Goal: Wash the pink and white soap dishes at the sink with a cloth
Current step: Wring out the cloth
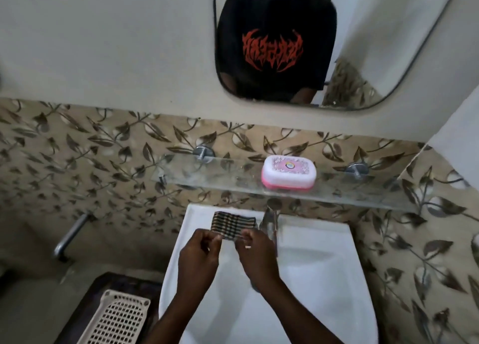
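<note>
A pink and white soap dish [288, 172] with its lid on stands on the glass shelf [207, 180] above the sink. A small striped cloth [231, 225] lies at the sink's back rim, left of the tap [270, 222]. My left hand [199, 258] pinches the cloth's near left edge. My right hand [255, 253] pinches its near right edge. Both hands are over the white sink [311, 279], well below the soap dish.
A mirror [285, 45] hangs on the wall above the shelf. A beige perforated plastic basket [119, 317] rests on a dark surface left of the sink. A metal pipe [70, 235] juts from the tiled wall at the left.
</note>
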